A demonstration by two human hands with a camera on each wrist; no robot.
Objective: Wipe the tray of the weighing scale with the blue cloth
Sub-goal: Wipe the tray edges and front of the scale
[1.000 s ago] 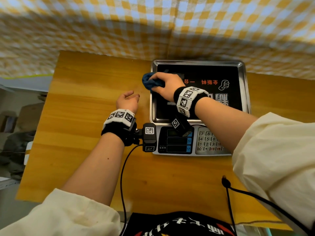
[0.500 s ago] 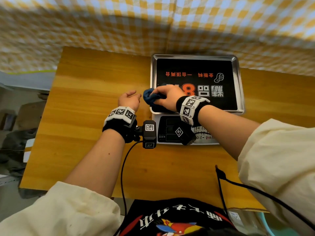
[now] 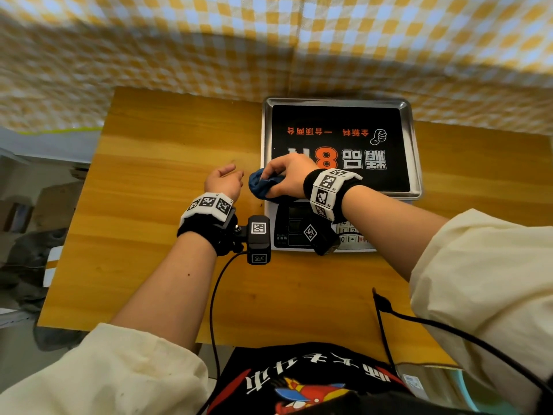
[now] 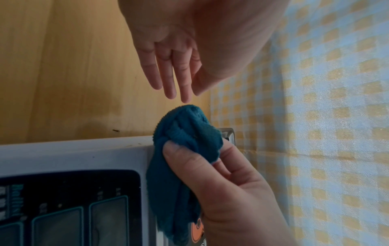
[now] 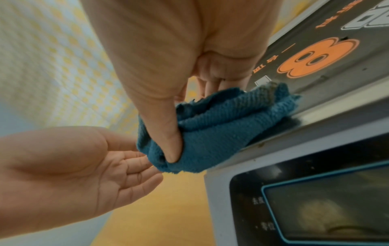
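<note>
A weighing scale [image 3: 302, 232] stands on the wooden table, its steel tray [image 3: 416, 151] lined with a black printed sheet. My right hand [image 3: 284, 178] grips the bunched blue cloth [image 3: 261, 184] at the tray's near left corner; the thumb [image 5: 170, 133] presses into the cloth [image 5: 210, 133], which hangs over the tray's front rim [image 5: 328, 109]. In the left wrist view the cloth [image 4: 189, 134] sits over the corner of the scale [image 4: 73, 153]. My left hand [image 3: 224, 181] hovers just left of the cloth, palm up, fingers [image 4: 168, 74] relaxed and holding nothing.
The wooden table [image 3: 155, 223] reaches left and toward me. A yellow and white checked curtain [image 3: 269, 43] hangs behind it. Black cables [image 3: 214, 295] run from the wrist cameras over the table's front edge. The scale's display and keypad [image 3: 350, 235] face me.
My right hand has dragged the cloth from the tray's far left corner along the left side to the near left corner. The left hand has stayed put beside the scale.
</note>
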